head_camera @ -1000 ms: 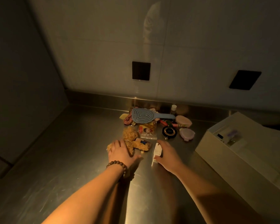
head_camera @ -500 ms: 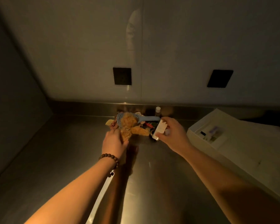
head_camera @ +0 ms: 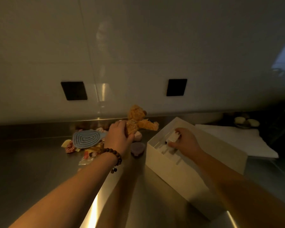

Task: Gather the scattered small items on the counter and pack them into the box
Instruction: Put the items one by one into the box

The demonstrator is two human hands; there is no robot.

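Tan plush teddy bear (head_camera: 135, 120), fuzzy, upright in left hand (head_camera: 118, 139)

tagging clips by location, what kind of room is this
Probably a kitchen or utility counter, though that is a guess: a brushed steel counter with a raised steel back edge, a glossy pale wall, and two black square wall plates, perhaps sockets.
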